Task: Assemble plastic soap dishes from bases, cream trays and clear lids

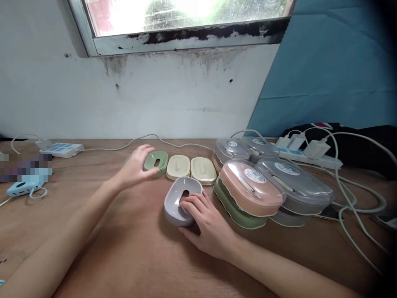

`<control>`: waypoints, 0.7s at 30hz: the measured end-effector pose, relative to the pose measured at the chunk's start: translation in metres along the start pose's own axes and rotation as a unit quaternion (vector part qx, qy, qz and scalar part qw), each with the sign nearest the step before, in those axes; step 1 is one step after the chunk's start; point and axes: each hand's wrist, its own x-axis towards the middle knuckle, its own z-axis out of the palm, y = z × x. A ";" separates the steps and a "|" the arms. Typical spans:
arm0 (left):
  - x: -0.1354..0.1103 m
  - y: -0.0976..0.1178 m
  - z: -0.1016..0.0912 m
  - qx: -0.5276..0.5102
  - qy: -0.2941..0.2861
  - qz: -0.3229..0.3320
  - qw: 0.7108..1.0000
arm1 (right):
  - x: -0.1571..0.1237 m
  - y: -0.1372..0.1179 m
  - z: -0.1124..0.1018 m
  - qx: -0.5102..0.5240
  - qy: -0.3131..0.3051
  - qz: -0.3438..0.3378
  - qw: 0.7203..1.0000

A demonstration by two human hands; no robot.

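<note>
Head view: left hand (135, 166) sits left of centre in the frame, fingers loosely spread and not clenched on anything, right by a green tray (150, 160); can't tell if they're actually touching it. Right hand (209, 225) has its fingers grasping the right side of a grey tray (174, 203), dead centre above the bench (133, 248). So I'd call this step handling the grey one, and the next move probably calls for a steady hold on that rim.

Looks-wise, the green tray is small and rounded with a slot in its floor. Then two cream lids (178, 167) side by side. Grey tray's glossy, kinda purplish, rounded corners, dark slot half hidden by fingers. Stacked boxes (245, 188) with clear covers fill the right side.
</note>
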 end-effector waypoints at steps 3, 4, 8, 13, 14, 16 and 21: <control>-0.026 0.056 0.014 -0.038 -0.220 0.210 0.952 | -0.003 0.000 -0.002 0.020 0.052 0.010 0.998; -0.035 0.068 0.022 -0.018 -0.240 0.225 0.944 | -0.004 0.000 -0.003 0.033 0.068 0.010 0.997; -0.048 0.079 0.038 0.026 -0.169 0.222 0.960 | -0.006 0.002 -0.009 0.101 0.146 0.027 0.984; -0.003 0.038 0.002 0.078 0.011 0.175 0.981 | -0.004 0.006 -0.008 0.131 0.222 0.063 0.964; 0.009 0.025 -0.004 0.096 0.018 0.142 0.985 | -0.004 0.007 -0.008 0.130 0.206 0.058 0.968; 0.027 -0.001 -0.005 0.106 -0.025 0.084 0.991 | -0.003 0.006 -0.007 0.125 0.157 0.041 0.979; 0.037 -0.043 0.024 0.120 -0.125 0.068 0.983 | -0.001 0.004 -0.007 0.121 0.081 0.007 0.989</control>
